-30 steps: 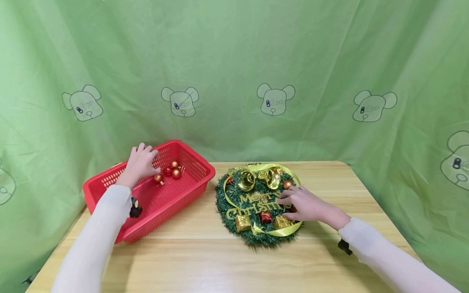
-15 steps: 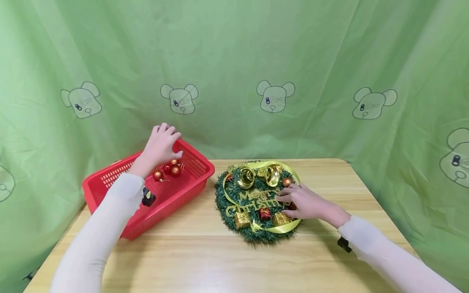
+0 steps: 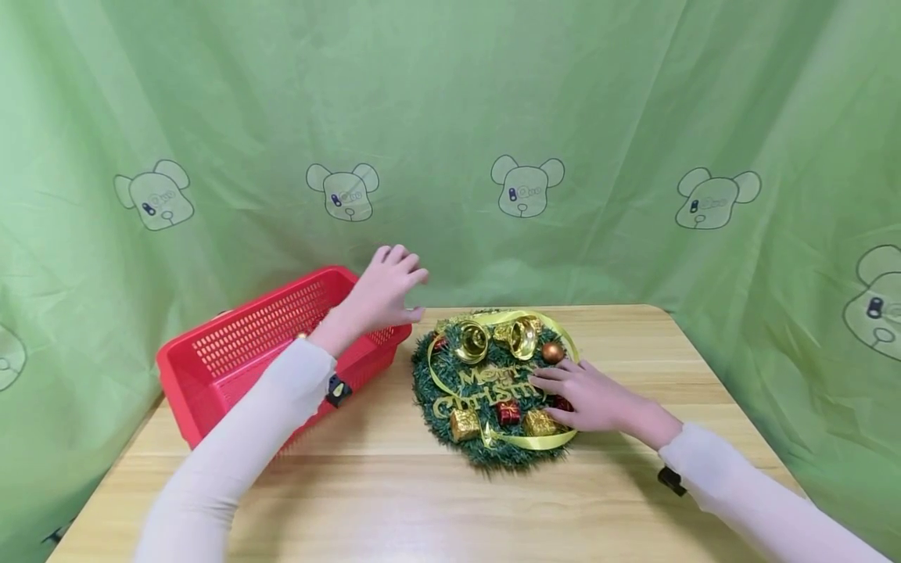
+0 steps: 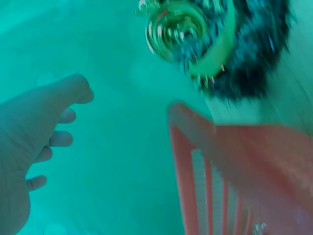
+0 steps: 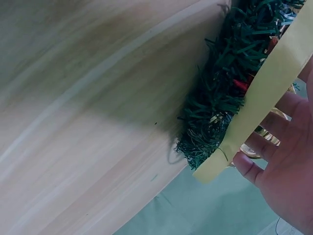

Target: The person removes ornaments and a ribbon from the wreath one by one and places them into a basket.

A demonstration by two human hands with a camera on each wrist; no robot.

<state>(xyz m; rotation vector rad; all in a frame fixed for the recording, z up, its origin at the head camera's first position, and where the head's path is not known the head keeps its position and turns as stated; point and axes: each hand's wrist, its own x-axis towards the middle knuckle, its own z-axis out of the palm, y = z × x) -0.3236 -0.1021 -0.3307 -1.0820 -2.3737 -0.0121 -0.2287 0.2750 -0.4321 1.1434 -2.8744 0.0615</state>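
Left hand (image 3: 385, 291) raised, grip apart; right hand (image 3: 597, 397) at the Christmas wreath (image 3: 493, 391).
Left thumb and fingers stand apart near the right end of the red perforated basket (image 3: 271, 317). Right grip likewise apart, fingers extended over the wreath's right side, below a copper bauble (image 3: 552, 353). The wreath, fitted with two gold bells (image 3: 473, 342) and yellow ribbon (image 3: 538, 442), lies on the table (image 3: 394, 500) beside the basket.

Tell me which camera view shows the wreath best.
The head view: it shows nearly the whole wreath, lettering included, with the right hand over one side. The left wrist view gives a blurred part with a gold bell; the right wrist view, just one edge and its yellow ribbon.
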